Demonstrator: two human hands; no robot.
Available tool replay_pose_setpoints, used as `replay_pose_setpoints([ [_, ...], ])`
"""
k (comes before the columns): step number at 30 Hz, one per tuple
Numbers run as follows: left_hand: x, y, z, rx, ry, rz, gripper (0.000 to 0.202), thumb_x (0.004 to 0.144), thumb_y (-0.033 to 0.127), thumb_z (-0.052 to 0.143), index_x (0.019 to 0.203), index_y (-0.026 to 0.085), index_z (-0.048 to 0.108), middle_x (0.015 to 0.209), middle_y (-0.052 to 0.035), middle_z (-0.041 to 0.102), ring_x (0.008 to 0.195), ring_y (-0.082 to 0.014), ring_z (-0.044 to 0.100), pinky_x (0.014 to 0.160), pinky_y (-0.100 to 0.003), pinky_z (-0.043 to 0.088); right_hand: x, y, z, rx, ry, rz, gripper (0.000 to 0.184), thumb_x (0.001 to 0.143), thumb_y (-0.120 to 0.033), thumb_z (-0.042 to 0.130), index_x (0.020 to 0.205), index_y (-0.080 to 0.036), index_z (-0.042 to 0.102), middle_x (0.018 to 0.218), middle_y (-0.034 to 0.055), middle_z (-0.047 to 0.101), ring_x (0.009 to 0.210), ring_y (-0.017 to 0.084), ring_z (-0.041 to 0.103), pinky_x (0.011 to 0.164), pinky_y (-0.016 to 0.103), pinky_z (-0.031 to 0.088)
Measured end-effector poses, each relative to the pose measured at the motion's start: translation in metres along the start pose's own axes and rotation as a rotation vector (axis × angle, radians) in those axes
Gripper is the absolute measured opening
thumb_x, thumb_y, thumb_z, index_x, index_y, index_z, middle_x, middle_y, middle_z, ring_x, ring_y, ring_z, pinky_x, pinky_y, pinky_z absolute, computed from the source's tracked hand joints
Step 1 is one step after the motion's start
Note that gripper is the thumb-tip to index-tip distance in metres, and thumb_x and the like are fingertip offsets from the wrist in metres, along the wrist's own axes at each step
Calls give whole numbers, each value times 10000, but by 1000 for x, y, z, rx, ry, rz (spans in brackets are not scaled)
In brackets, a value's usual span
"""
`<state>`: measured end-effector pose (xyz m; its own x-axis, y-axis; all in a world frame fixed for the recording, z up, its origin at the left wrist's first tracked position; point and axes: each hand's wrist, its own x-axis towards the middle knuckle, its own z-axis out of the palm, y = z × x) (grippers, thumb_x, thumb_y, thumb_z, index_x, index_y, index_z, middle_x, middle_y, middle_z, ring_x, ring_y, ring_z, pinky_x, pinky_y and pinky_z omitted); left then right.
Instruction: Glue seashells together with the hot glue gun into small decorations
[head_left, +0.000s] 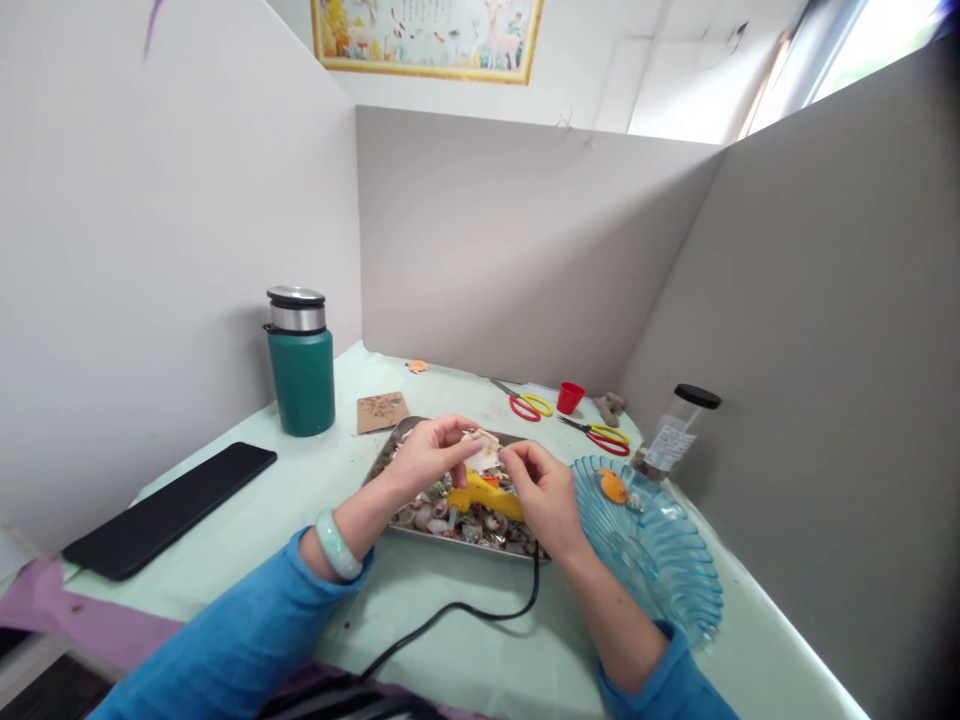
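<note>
The pale piece (pixel 486 452), flat and shell-like, is located above the metal tray (pixel 450 542), between the two hands; its outer edges are partly covered by fingers and its exact form is hard to make out. The left hand (pixel 429 458) holds the left edge of the piece between thumb and fingertips. The right hand (pixel 551 500) is positioned at the right edge with thumb and index finger close together; whether they grip the piece or a smaller item cannot be told. Below, the tray contains mixed shells (pixel 424 515) and a yellow tool (pixel 474 496), whose right end is concealed by the right hand. A black cord (pixel 469 606) extends from beside that hand toward the lower edge of the view, where it is cut off. The right forearm partly covers the blue dish (pixel 675 560), which carries an orange piece (pixel 613 486). Farther left stands a green bottle (pixel 301 380).
</note>
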<state>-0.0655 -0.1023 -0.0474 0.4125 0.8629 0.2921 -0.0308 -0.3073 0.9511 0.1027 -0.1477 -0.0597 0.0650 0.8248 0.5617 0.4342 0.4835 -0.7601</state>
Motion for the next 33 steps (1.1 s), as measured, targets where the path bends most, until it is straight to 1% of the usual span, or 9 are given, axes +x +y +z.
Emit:
replay_pose_setpoints([
  [2,1,-1,-1,-5,38,-7,329,741,411,630,935,149,585,690,-7,635,370,-56,491,397,-184,359,0,1,0,4,5,6,254,845,-384,496,763,-167,600,646,-3,571,593,130,481,563,228,387],
  [5,1,-1,-2,-31,70,-20,294,757,410,608,874,141,591,565,24,588,328,-46,430,397,-188,357,-1,4,0,13,16,8,247,846,-380,494,761,-169,591,647,-6,563,602,132,477,573,227,385],
  [8,1,-1,-2,-52,72,-30,279,760,413,605,824,142,585,450,49,528,326,-63,445,406,-183,349,-2,7,1,16,30,8,240,846,-373,495,760,-169,588,644,-9,557,597,130,468,571,225,379],
  [13,0,0,-3,-75,57,-55,282,759,415,609,792,135,596,403,40,526,337,-68,457,409,-168,315,-1,7,2,21,38,9,243,843,-369,493,749,-167,589,636,-8,551,596,129,467,568,223,379],
  [20,0,0,-5,-122,21,-62,271,755,401,619,773,130,621,414,31,533,357,-58,450,428,-168,318,-1,6,1,47,25,7,242,839,-375,498,748,-168,586,635,-10,545,592,126,463,569,222,390],
  [28,0,0,-6,-144,-13,-46,255,770,381,617,783,127,610,424,29,535,367,-58,457,437,-166,330,-2,7,1,53,10,-7,245,838,-385,496,752,-170,577,640,-4,546,587,130,473,560,225,400],
  [31,1,-1,-5,-168,-20,-33,258,776,391,607,796,134,584,484,25,562,376,-62,481,432,-169,338,-2,6,1,42,32,-22,226,834,-360,507,749,-167,585,639,-4,563,585,126,482,564,222,406],
  [33,1,-1,-3,-184,-23,-39,270,777,401,602,848,143,573,559,19,592,395,-69,511,438,-176,354,-3,5,1,30,52,-28,223,835,-352,508,747,-164,589,636,-5,567,580,123,480,558,220,401],
])
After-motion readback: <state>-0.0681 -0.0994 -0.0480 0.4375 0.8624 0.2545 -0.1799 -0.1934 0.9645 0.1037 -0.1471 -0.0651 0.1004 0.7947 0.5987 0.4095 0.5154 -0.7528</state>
